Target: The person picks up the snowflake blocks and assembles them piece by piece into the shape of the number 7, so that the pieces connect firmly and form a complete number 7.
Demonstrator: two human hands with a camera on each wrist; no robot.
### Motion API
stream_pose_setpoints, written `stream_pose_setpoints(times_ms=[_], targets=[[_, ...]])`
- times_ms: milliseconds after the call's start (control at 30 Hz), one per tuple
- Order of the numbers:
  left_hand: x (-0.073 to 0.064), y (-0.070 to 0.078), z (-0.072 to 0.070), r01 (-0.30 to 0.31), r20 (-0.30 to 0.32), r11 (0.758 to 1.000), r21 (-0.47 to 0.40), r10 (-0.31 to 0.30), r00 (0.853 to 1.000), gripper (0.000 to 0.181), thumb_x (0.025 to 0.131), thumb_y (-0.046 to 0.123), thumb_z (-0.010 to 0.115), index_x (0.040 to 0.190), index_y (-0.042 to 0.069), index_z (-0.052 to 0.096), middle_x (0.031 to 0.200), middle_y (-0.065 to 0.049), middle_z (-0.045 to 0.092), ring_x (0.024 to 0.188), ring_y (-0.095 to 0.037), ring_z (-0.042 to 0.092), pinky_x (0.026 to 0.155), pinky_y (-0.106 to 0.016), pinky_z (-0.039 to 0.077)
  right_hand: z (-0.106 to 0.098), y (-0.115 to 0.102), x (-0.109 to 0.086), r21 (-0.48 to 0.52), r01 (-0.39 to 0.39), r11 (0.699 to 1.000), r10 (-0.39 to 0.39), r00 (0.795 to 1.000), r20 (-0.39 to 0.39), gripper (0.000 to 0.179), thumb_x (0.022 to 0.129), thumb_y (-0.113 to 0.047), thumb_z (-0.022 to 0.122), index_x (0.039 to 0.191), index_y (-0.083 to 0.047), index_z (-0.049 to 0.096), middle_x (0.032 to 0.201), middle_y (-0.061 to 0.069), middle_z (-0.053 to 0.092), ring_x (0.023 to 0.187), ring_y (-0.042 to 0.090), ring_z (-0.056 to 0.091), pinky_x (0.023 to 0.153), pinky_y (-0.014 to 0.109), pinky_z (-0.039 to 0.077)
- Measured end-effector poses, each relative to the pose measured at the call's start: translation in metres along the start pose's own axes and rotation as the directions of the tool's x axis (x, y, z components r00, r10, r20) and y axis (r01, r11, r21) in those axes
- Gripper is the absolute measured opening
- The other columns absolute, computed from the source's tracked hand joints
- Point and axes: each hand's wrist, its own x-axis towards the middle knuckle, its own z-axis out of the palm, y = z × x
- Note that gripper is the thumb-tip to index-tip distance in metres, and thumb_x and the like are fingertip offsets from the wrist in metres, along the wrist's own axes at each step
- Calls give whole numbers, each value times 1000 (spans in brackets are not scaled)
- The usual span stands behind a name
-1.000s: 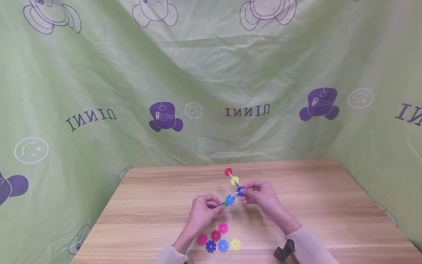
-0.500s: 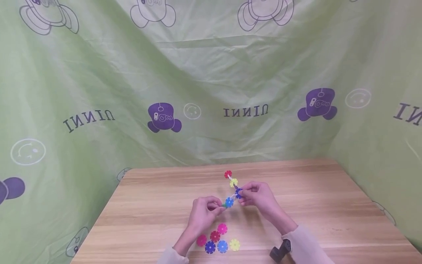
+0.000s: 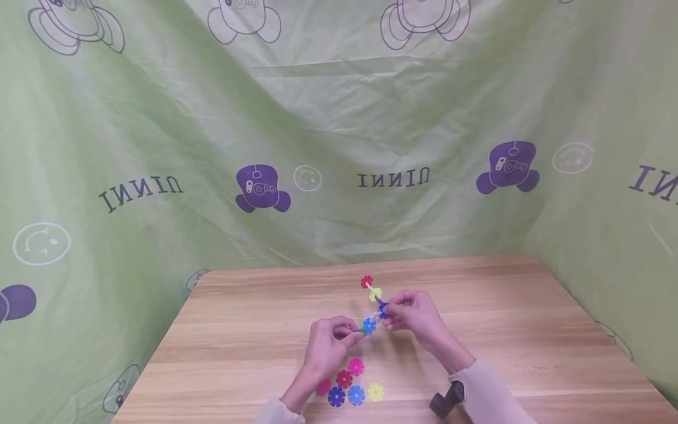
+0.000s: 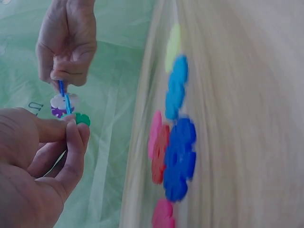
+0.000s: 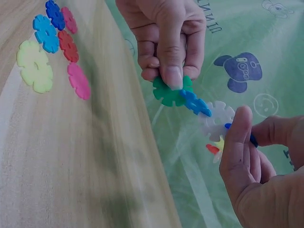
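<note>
A chain of notched plastic snowflake discs hangs above the table between both hands. My left hand (image 3: 329, 347) pinches the green disc (image 5: 164, 94) at its near end between thumb and fingers. The light blue disc (image 3: 369, 325) slots into the green one, followed by a white disc (image 5: 217, 119). My right hand (image 3: 418, 318) pinches the dark blue disc (image 3: 382, 310), partly hidden by its fingers. Beyond it the chain runs through a purple disc (image 4: 58, 112) and a yellow disc (image 3: 375, 294) to a red disc (image 3: 366, 281) at the far end.
Loose discs lie on the wooden table (image 3: 254, 306) below the hands: two pink (image 3: 356, 366), a red (image 3: 344, 378), a dark blue (image 3: 336, 396), a light blue (image 3: 356, 394) and a yellow (image 3: 375, 392). A black device (image 3: 446, 400) sits by the right sleeve. Green printed cloth (image 3: 328, 118) surrounds the table.
Both hands keep their pinch on the chain and have sunk slightly in the head view over the last second. That whole view has shifted a little. The loose discs lie as before.
</note>
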Motion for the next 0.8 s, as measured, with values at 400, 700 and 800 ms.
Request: stream_pose_setpoints(times_ms=[400,700,800], targets=[[3,4,4,97,4,992,-80,-97,995,10,87,15,85,94,13,78,87,-10,82,82,-26,79,67,-24,61,2,15,0,81,-17,997,22,998,-56,29,97,0,67,123,11,63,97,13,78,83,16,76,79,29,66],[9,3,6,33,-86,996,-82,-40,995,11,87,11,84,95,10,78,84,-5,82,78,-20,79,69,-23,63,7,22,-4,84,-13,996,16,999,-37,42,94,-11,76,128,7,60,106,17,78,90,23,78,87,36,66],[10,3,6,3,-103,998,-55,-9,995,10,87,9,83,96,8,78,85,-6,82,77,-16,79,68,-22,63,11,24,-7,69,-15,997,14,1000,18,41,94,-15,78,125,9,63,109,21,78,92,25,78,88,37,66]])
